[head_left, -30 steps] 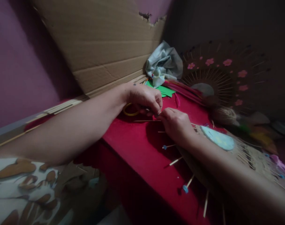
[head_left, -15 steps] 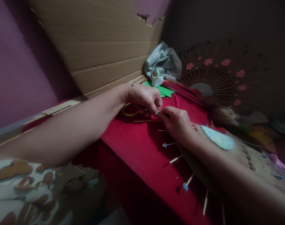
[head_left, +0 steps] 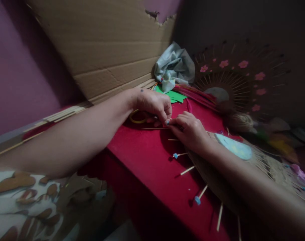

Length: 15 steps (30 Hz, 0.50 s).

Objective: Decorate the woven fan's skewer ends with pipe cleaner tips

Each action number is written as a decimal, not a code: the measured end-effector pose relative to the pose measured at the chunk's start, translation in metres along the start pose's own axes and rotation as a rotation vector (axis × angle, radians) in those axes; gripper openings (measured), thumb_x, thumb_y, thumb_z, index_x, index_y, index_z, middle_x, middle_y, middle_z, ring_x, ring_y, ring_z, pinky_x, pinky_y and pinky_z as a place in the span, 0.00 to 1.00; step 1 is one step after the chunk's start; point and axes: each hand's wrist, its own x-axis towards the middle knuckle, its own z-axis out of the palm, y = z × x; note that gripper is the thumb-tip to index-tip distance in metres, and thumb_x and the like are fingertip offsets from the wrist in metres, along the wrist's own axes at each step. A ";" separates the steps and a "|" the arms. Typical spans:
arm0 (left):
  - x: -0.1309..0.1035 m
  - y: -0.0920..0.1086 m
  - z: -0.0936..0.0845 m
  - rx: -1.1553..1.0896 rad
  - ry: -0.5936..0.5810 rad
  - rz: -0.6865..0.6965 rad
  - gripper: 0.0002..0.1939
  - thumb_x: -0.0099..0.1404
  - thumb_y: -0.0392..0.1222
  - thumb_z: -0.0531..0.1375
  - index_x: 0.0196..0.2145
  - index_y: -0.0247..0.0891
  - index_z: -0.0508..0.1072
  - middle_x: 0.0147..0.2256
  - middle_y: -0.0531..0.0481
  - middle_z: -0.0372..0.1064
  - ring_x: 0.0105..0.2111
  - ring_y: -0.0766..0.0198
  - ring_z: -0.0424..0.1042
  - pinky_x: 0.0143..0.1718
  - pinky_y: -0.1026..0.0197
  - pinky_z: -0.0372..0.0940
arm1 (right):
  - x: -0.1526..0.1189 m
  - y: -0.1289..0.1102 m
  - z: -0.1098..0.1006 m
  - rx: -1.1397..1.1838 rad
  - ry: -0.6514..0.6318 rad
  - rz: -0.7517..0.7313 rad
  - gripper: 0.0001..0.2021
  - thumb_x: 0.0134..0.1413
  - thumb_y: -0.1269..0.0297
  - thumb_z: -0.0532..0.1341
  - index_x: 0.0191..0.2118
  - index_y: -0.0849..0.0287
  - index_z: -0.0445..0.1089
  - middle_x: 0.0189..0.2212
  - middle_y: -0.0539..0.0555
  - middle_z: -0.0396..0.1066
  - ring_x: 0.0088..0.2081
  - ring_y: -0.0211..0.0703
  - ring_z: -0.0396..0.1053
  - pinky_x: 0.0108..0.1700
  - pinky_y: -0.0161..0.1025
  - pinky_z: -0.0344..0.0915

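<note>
Head view: at far left, a purple wall rises above a sleeve patterned in white and brown, while pale sticks lie along the edge behind the left forearm. A cardboard sheet, torn at the top, leans behind the red desk. A yellow ring sits just beside the left hand, which is curled closed, pinching a small blue bit above the desk. A loose pointed stick shows beneath. Green paper and a crumpled pale bag are behind. The blue bit lies where both hands meet; the right hand, fingers bent, pinches it from the other side. Below that wrist, sticks poke out over the desk, two carrying blue knobs. Pink strips stretch behind toward a ball of twine. Under the right forearm lies a brown panel bearing a pale blue half-round. At far right, in shadow, a round fan of sticks stands with pink flowers.
</note>
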 end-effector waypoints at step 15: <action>-0.007 0.009 0.004 -0.006 0.030 -0.065 0.09 0.57 0.41 0.60 0.29 0.30 0.71 0.20 0.50 0.67 0.17 0.72 0.61 0.20 0.68 0.52 | -0.001 -0.005 -0.001 -0.137 0.019 -0.041 0.09 0.56 0.69 0.57 0.30 0.62 0.73 0.23 0.54 0.70 0.30 0.42 0.61 0.34 0.36 0.58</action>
